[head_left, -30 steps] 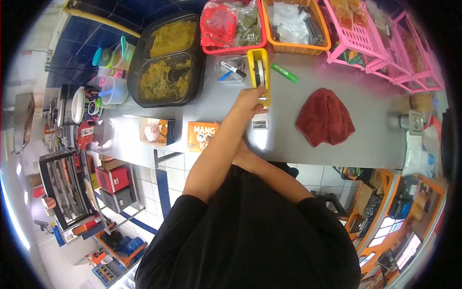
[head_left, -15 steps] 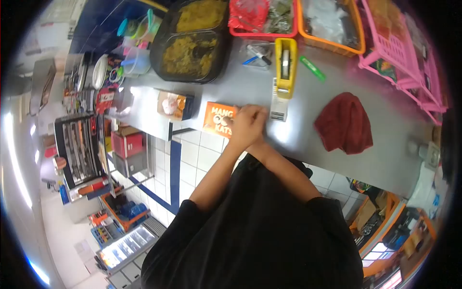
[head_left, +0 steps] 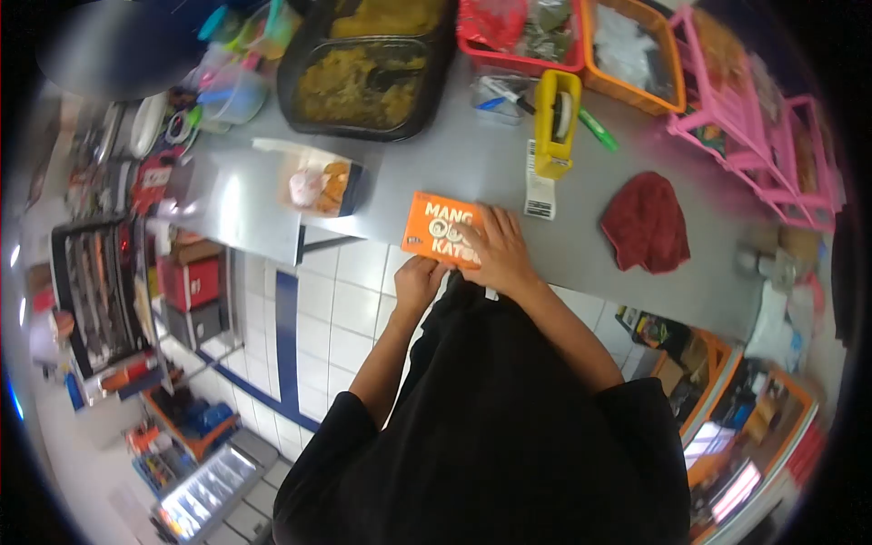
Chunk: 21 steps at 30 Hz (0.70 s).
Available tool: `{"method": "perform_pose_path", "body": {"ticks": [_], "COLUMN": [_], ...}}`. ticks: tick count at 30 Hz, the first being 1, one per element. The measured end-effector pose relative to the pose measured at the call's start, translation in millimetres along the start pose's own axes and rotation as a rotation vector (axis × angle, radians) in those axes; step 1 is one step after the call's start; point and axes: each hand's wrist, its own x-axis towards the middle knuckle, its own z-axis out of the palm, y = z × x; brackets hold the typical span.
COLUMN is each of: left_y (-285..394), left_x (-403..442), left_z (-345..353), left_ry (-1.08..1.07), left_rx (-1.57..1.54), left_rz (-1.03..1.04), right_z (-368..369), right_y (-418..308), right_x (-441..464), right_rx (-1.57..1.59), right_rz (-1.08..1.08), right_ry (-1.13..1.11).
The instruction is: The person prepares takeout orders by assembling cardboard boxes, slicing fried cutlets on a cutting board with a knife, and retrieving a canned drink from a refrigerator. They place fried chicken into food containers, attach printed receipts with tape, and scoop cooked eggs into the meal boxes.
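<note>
An orange box (head_left: 436,227) with white lettering lies at the near edge of the grey counter. My right hand (head_left: 500,250) rests on its right end, fingers spread over the top. At the box's near edge is my left hand (head_left: 422,282), its fingers closed and pressed together; what they pinch, if anything, is too small to tell. Just right of the box is a white printed label strip (head_left: 540,195), below a yellow tape dispenser (head_left: 552,136). An open box with food (head_left: 318,184) sits to the left.
A black two-part tray of yellowish food (head_left: 359,86) stands at the back left. Red (head_left: 522,61) and orange (head_left: 634,95) baskets, a green marker (head_left: 598,130) and pink racks (head_left: 754,163) are behind and right. A dark red cloth (head_left: 647,222) lies on the right.
My hands, together beside the orange box half a second ago, are now apart: the right on its top, the left at its near edge. Earlier, one hand was at the tape dispenser. The view has shifted.
</note>
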Motion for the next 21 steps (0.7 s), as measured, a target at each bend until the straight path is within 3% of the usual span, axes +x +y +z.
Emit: {"method": "perform_pose_path", "body": {"ticks": [2, 4, 8, 13, 15, 16, 17, 18, 20, 21], "left_y": [3.0, 7.6, 27.2, 78.0, 112.7, 151.2, 178.7, 197.5, 223.5, 225.7], "left_x": [-0.7, -0.7, -7.8, -7.7, -6.0, 0.3, 1.3, 7.2, 30.4, 45.7], "left_z": [0.9, 11.5, 49.1, 64.3, 88.7, 86.4, 94.7, 116.2, 165.7, 189.9], "left_ry": [0.041, 0.009, -0.115, -0.266, -0.250, -0.219, -0.199, -0.212, 0.011, 0.010], "left_rx": [0.110, 0.079, 0.004, -0.011, -0.199, -0.170, -0.018, -0.037, 0.031, 0.028], "left_rz": [0.364, 0.479, 0.569, 0.680, 0.590, 0.745, 0.678, 0.745, 0.687, 0.718], "right_z": [-11.7, -22.7, -58.4, -83.5, -87.5, -96.6, -106.1, -122.6, -180.8, -224.0], "right_y": [-10.9, -18.1, -27.9, 14.1, 56.6, 71.6, 87.2, 95.4, 108.2, 109.1], "right_x": [-25.3, -53.9, -115.1, -159.3, -157.1, -150.7, -146.8, -146.9, -179.6, -210.0], "right_rx": [-0.020, -0.092, -0.209, -0.357, -0.381, -0.456, -0.517, -0.492, -0.424, -0.378], "right_rz": [0.089, 0.201, 0.462, 0.707, 0.767, 0.834, 0.893, 0.950, 0.865, 0.910], "right_ry": [-0.014, 0.033, 0.037, 0.299, 0.533, 0.574, 0.610, 0.678, 0.848, 0.884]}}
